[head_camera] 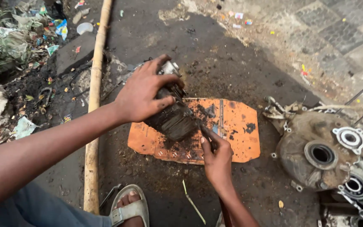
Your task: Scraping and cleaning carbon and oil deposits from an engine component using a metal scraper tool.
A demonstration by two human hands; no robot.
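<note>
The left hand (141,94) grips a dirty finned engine part (174,117) tilted over the orange cardboard (236,134). The right hand (217,162) clenches a thin tool (204,131) against it. The greasy part may slip, so the tool could jab the fingers.

Looked like an open-air roadside repair spot: oil-blackened ground (215,63), engine casing (316,151) at three o'clock, litter (26,38) at ten o'clock.

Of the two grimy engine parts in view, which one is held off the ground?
The dark finned cylinder block, gripped by the left hand above the orange board. The round engine casing lies on the ground to the right, untouched.
</note>
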